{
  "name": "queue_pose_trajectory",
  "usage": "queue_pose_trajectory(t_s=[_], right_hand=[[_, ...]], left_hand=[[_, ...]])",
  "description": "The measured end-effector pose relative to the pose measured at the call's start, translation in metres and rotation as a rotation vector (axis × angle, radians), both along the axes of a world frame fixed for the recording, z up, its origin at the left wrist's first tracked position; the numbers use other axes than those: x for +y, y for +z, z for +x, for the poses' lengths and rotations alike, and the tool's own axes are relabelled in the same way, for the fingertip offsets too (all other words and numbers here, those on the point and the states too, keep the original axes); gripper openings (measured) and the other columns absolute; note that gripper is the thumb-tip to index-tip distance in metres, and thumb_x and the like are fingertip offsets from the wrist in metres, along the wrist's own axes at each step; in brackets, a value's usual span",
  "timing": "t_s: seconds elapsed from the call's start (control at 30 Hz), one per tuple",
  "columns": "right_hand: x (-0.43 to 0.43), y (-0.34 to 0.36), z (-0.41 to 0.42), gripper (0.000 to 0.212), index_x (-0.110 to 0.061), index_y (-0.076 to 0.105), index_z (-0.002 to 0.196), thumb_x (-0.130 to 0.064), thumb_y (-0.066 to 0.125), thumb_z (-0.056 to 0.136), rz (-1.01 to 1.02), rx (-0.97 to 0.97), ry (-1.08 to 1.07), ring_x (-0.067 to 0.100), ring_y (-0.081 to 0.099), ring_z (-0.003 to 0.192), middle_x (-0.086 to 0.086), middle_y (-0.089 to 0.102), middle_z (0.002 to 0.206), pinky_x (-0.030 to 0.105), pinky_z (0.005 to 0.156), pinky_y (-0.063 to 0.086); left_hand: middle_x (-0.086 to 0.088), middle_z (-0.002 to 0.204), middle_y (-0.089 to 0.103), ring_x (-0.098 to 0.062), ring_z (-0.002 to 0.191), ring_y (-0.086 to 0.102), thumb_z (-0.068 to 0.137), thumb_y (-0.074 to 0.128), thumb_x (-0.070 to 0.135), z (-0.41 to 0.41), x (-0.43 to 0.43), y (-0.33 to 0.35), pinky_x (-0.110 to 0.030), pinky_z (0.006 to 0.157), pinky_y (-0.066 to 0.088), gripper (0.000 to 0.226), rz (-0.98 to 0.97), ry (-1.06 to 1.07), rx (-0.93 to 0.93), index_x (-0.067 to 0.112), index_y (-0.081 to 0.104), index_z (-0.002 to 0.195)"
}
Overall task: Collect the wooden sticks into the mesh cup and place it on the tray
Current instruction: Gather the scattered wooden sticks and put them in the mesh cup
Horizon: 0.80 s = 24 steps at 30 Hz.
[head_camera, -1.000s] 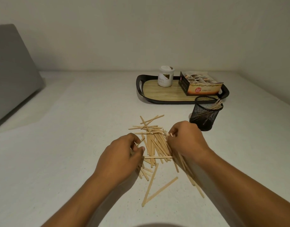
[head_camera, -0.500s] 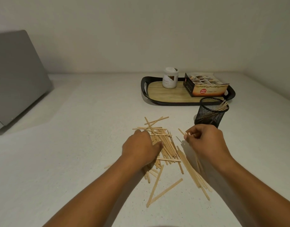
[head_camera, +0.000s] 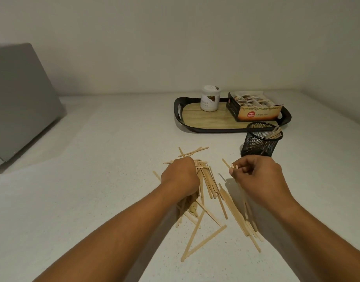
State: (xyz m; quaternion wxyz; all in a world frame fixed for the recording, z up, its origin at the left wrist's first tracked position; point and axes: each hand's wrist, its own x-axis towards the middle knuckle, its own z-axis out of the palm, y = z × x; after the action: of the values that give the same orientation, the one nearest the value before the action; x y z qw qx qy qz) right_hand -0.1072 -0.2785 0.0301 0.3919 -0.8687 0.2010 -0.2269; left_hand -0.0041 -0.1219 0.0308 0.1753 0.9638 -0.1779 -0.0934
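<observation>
Several pale wooden sticks [head_camera: 210,188] lie scattered on the white counter in front of me. My left hand [head_camera: 180,177] rests fist-like on the left of the pile, fingers curled over sticks; what it grips is hidden. My right hand [head_camera: 256,178] is closed on a bunch of sticks that trail back under the wrist, their tips showing at my fingertips. The black mesh cup [head_camera: 261,140] stands just beyond my right hand with a few sticks leaning inside. Behind it sits the black-rimmed, wood-look tray [head_camera: 205,121].
On the tray stand a white jar [head_camera: 210,100] and an open tea box [head_camera: 254,108]. A grey slanted object [head_camera: 20,102] occupies the far left. The wall closes off the back and the right corner.
My right hand has pulled right, away from the pile, holding sticks. My left hand has slid forward onto the pile's left part. The view shifted slightly.
</observation>
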Motion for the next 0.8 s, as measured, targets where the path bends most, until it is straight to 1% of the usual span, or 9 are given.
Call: queue_pose_trajectory(t_s=[0.07, 0.13, 0.2, 0.3, 0.43, 0.57, 0.63, 0.73, 0.8], right_hand=[[0.001, 0.0, 0.0, 0.007, -0.024, 0.074, 0.081, -0.019, 0.079, 0.082, 0.005, -0.002, 0.006, 0.005, 0.064, 0.057, -0.007, 0.068, 0.064, 0.008, 0.047, 0.043], [0.002, 0.0, -0.001, 0.007, -0.024, 0.074, 0.081, -0.019, 0.079, 0.082, 0.007, -0.006, 0.012, 0.004, 0.064, 0.056, -0.007, 0.068, 0.064, 0.007, 0.047, 0.043], [0.003, 0.0, -0.001, 0.008, -0.025, 0.073, 0.079, -0.019, 0.078, 0.082, 0.013, -0.009, 0.019, 0.002, 0.064, 0.056, -0.007, 0.068, 0.063, 0.008, 0.046, 0.044], [0.005, -0.001, -0.001, 0.01, -0.026, 0.072, 0.078, -0.019, 0.078, 0.082, 0.018, -0.011, 0.028, 0.001, 0.064, 0.058, -0.007, 0.068, 0.063, 0.007, 0.047, 0.045], [0.007, -0.001, -0.003, 0.01, -0.026, 0.072, 0.078, -0.019, 0.078, 0.082, 0.022, -0.016, 0.041, 0.001, 0.065, 0.062, -0.008, 0.069, 0.063, 0.009, 0.049, 0.046], [0.006, -0.001, -0.008, 0.011, -0.027, 0.072, 0.078, -0.018, 0.078, 0.082, 0.028, -0.024, 0.044, -0.001, 0.065, 0.065, -0.007, 0.069, 0.064, 0.006, 0.047, 0.046], [0.007, -0.002, -0.01, 0.014, -0.029, 0.07, 0.077, -0.02, 0.078, 0.082, 0.029, -0.024, 0.037, -0.004, 0.065, 0.066, -0.009, 0.069, 0.063, 0.005, 0.046, 0.045], [0.008, -0.004, -0.011, 0.011, -0.03, 0.071, 0.08, -0.022, 0.078, 0.083, 0.027, -0.011, 0.019, -0.007, 0.065, 0.068, -0.013, 0.069, 0.066, 0.005, 0.048, 0.044], [0.009, -0.005, -0.012, 0.009, -0.029, 0.072, 0.082, -0.022, 0.078, 0.083, 0.031, -0.012, 0.008, -0.005, 0.065, 0.067, -0.014, 0.069, 0.067, 0.006, 0.05, 0.044]], left_hand=[[0.003, 0.063, 0.051, -0.013, 0.055, 0.049, 0.089, 0.057, 0.017, 0.002, 0.001, -0.004, -0.026, 0.046, 0.032, 0.032, 0.007, -0.002, -0.032, 0.019, 0.043, 0.06], [0.004, 0.063, 0.053, -0.012, 0.056, 0.051, 0.093, 0.058, 0.037, 0.001, 0.001, -0.008, -0.026, 0.048, 0.036, 0.036, -0.013, -0.01, -0.04, 0.022, 0.045, 0.062], [0.005, 0.064, 0.054, -0.011, 0.056, 0.051, 0.089, 0.064, 0.046, 0.0, -0.001, -0.012, -0.026, 0.049, 0.037, 0.038, -0.022, -0.019, -0.043, 0.024, 0.046, 0.063], [0.004, 0.066, 0.053, -0.01, 0.056, 0.051, 0.09, 0.067, 0.033, 0.001, -0.003, -0.014, -0.025, 0.046, 0.034, 0.028, -0.049, 0.009, -0.027, 0.02, 0.053, 0.069], [0.0, 0.069, 0.056, -0.014, 0.061, 0.054, 0.09, 0.067, 0.023, 0.006, -0.001, -0.011, -0.024, 0.046, 0.035, 0.025, -0.126, 0.053, 0.073, 0.014, 0.055, 0.071], [-0.007, 0.083, 0.065, -0.021, 0.08, 0.064, 0.087, 0.072, 0.022, 0.009, 0.002, -0.004, -0.032, 0.063, 0.049, 0.018, -0.248, 0.095, 0.178, 0.008, 0.062, 0.083], [-0.01, 0.092, 0.069, -0.024, 0.088, 0.066, 0.087, 0.071, 0.021, 0.008, 0.003, -0.002, -0.034, 0.07, 0.052, 0.018, -0.274, 0.121, 0.186, 0.004, 0.066, 0.091], [-0.009, 0.096, 0.067, -0.024, 0.09, 0.065, 0.09, 0.065, 0.017, 0.007, 0.002, 0.002, -0.036, 0.076, 0.055, 0.015, -0.287, 0.133, 0.176, 0.006, 0.068, 0.1], [-0.006, 0.09, 0.065, -0.022, 0.085, 0.063, 0.093, 0.062, 0.014, 0.005, 0.002, 0.004, -0.035, 0.077, 0.053, 0.013, -0.306, 0.12, 0.164, 0.005, 0.07, 0.095]])
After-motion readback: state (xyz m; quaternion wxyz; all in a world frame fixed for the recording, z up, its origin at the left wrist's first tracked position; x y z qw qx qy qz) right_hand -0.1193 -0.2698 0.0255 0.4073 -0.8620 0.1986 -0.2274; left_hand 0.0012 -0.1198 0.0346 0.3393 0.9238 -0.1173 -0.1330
